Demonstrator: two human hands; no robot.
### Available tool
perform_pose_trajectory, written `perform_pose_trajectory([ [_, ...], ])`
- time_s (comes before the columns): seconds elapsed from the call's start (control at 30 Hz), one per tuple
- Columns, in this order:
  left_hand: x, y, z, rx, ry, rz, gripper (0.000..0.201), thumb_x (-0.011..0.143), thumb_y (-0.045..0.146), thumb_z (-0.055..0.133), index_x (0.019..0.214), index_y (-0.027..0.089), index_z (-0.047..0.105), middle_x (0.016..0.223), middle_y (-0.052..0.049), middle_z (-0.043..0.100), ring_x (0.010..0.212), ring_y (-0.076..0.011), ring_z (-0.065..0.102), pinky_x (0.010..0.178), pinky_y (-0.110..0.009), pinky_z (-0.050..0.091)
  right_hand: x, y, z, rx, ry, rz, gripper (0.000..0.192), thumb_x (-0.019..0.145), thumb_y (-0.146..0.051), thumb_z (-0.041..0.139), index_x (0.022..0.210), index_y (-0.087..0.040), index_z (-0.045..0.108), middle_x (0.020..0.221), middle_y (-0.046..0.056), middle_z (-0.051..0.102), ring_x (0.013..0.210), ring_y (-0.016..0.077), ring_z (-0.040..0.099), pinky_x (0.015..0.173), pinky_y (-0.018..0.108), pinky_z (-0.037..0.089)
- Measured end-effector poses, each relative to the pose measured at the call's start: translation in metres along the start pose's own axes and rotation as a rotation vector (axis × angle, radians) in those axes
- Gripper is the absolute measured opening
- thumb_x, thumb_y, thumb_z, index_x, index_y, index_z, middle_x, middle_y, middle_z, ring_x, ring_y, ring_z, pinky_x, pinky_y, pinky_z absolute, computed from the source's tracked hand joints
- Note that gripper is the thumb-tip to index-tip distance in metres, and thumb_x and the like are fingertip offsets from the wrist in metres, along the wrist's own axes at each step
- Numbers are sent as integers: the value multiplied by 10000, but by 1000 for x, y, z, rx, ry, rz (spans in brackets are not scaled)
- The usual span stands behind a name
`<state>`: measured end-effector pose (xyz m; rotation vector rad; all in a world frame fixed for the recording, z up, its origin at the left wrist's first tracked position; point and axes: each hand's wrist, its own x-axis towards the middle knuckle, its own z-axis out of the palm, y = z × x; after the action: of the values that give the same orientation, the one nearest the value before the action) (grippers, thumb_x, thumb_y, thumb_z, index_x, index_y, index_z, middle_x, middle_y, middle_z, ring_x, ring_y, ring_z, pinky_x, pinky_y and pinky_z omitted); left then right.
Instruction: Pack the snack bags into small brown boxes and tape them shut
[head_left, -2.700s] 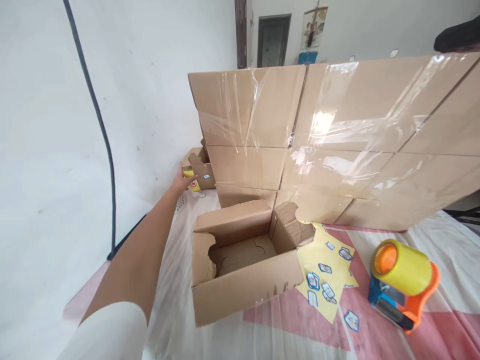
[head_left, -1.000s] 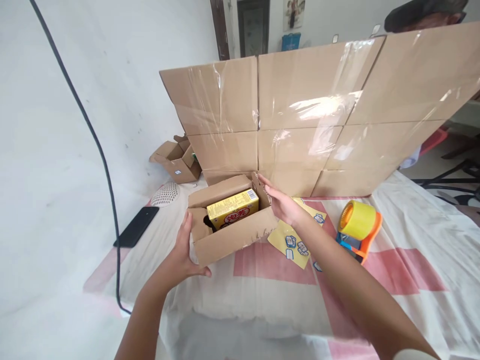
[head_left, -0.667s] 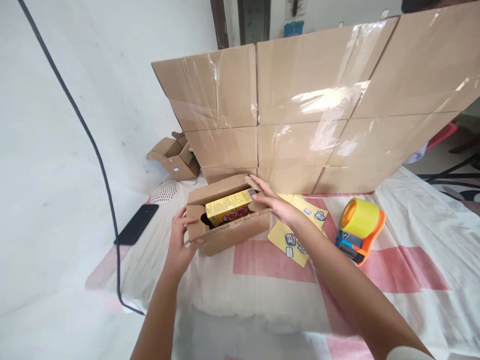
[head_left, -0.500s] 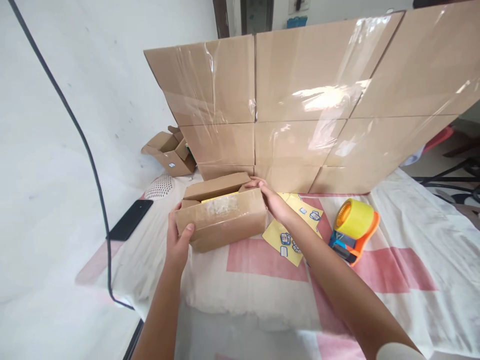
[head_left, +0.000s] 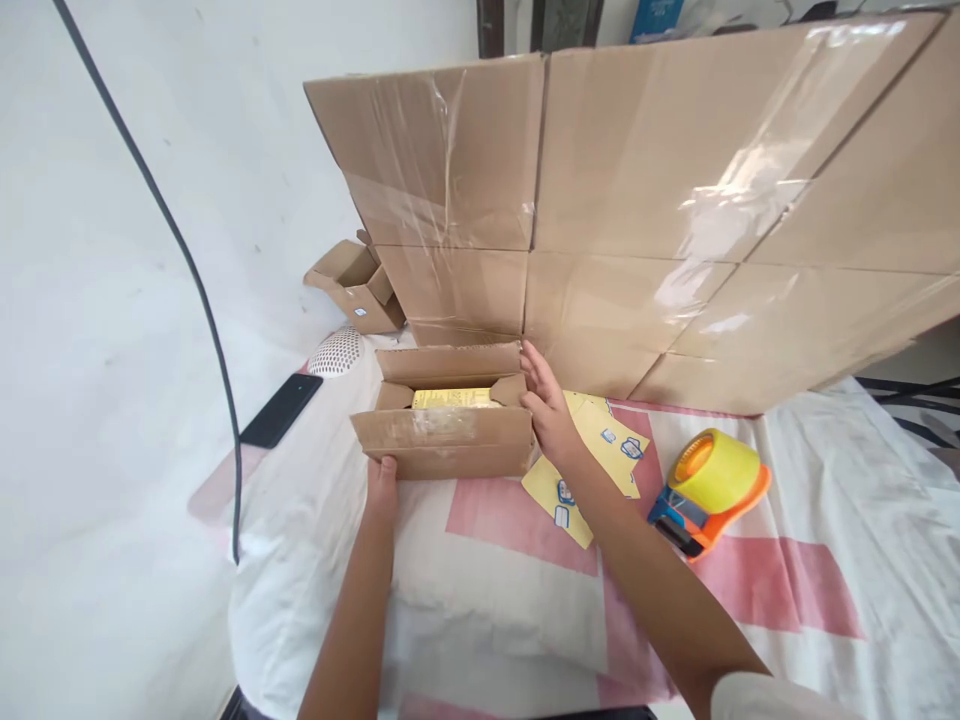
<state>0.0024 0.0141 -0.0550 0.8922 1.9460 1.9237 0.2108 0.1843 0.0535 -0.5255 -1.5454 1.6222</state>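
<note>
A small cardboard box with raised flaps sits on the cloth in front of me. Inside it lies a yellow printed packet. My left hand grips the box's lower left front corner, thumb on the front face and the other fingers mostly hidden. At the right end, my right hand holds the box side, its fingers reaching up by the far flap. Yellow sheets with blue-edged stickers lie partly under my right forearm. Farther right is a tape dispenser with a yellow roll.
A large taped cardboard sheet stands upright behind the box. At the left are another open carton, a white perforated dome and a black phone. A black cable hangs along the white wall.
The box has turned squarer to me and its flaps stand wider apart, showing more of the yellow packet. My left hand has slipped lower on the corner. The view has shifted slightly.
</note>
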Motion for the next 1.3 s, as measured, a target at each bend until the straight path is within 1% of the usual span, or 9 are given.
perform_pose_trajectory([
  [0.13, -3, -12, -6, 42, 30, -32, 1058, 731, 950, 415, 1477, 202, 471, 1426, -184, 570, 1403, -340, 501, 1137, -456, 448, -1, 2, -3, -89, -13, -58, 417, 905, -333, 523, 1319, -322, 573, 1361, 50, 594, 1278, 238, 542, 1137, 442, 406],
  [0.2, -4, -15, -8, 46, 40, -36, 1064, 724, 956, 418, 1465, 196, 482, 1426, -183, 570, 1399, -335, 505, 1140, -444, 445, 0, 3, -4, -147, -31, -119, 246, 914, -280, 489, 1076, -295, 674, 1233, 52, 616, 1211, 237, 553, 1121, 440, 393],
  [0.3, -3, -19, -9, 26, 45, -35, 1042, 709, 956, 443, 1404, 186, 541, 1373, -179, 606, 1368, -338, 530, 1132, -441, 447, 1, 5, -6, -193, -42, -163, 253, 912, -216, 429, 894, -269, 676, 1186, 54, 606, 1199, 228, 539, 1108, 431, 378],
  [0.53, 2, -23, -9, -75, 29, -27, 939, 680, 934, 524, 1205, 168, 659, 1209, -163, 685, 1250, -346, 605, 1091, -451, 470, 3, 2, -8, -239, -89, -225, 259, 944, -311, 434, 895, -239, 678, 1172, 83, 610, 1195, 259, 530, 1083, 446, 384],
  [0.67, 0, -20, -8, -99, 20, -25, 873, 726, 892, 530, 1221, 183, 655, 1234, -157, 678, 1257, -323, 602, 1110, -444, 451, 2, -1, -10, -251, -132, -271, 493, 1004, -591, 344, 963, -235, 683, 1192, 105, 586, 1181, 275, 537, 1083, 457, 379],
  [0.8, -3, -17, -7, -105, -2, -25, 840, 761, 857, 532, 1244, 179, 641, 1247, -158, 673, 1280, -321, 588, 1125, -453, 435, 2, -7, -14, -293, -237, -287, 658, 874, -809, 423, 1097, -237, 659, 1254, 121, 519, 1212, 311, 512, 1087, 476, 375],
  [0.97, -2, -14, -7, -108, -22, -10, 796, 794, 822, 537, 1262, 185, 637, 1262, -152, 668, 1308, -319, 572, 1141, -446, 428, 2, -12, -14, -305, -229, -163, 320, 883, -374, 633, 1186, -275, 608, 1277, 75, 497, 1245, 267, 501, 1085, 423, 376],
  [1.07, -1, -12, -8, -99, -34, 12, 783, 819, 806, 523, 1281, 184, 637, 1268, -157, 669, 1311, -328, 572, 1144, -460, 431, 1, -9, -11, -282, -186, -116, 385, 832, -224, 582, 1212, -290, 588, 1268, 50, 497, 1247, 249, 491, 1104, 415, 366],
  [1.3, -2, -2, -3, -57, -59, 114, 784, 904, 767, 422, 1429, 197, 538, 1374, -167, 622, 1351, -320, 555, 1142, -459, 442, 4, 0, -8, -307, -156, -146, 492, 774, -213, 534, 1258, -295, 561, 1336, 53, 472, 1366, 253, 409, 1204, 439, 282],
])
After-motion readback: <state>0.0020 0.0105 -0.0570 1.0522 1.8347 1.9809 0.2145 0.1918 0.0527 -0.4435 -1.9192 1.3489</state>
